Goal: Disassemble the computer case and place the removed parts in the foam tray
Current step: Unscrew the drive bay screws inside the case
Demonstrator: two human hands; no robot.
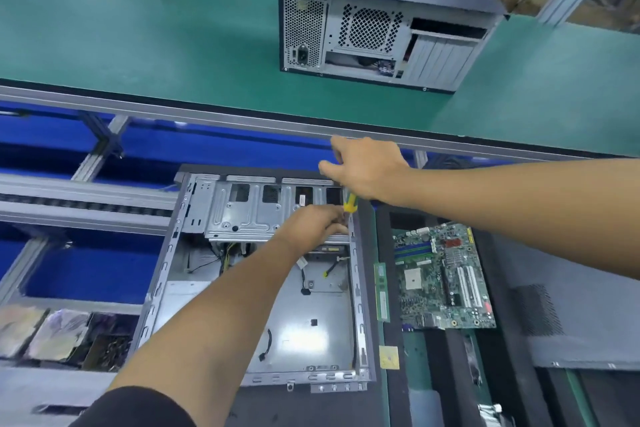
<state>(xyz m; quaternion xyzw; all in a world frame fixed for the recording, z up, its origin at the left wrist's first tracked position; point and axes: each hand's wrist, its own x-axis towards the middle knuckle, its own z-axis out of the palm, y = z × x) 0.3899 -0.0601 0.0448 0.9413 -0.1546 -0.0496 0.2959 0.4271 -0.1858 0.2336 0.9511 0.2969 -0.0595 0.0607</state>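
Case (263,288) lying open, frame centre; motherboard (445,277) already out on the tray (388,246) to its right. Right hand (367,170) gripping the screwdriver (349,203), shaft pointing down at the drive cage (249,215) corner. Left hand (318,224) is nearer, fingers curled at the tip, probably pinching a screw.

Green conveyor belt (173,45) above aluminium framing (86,204).
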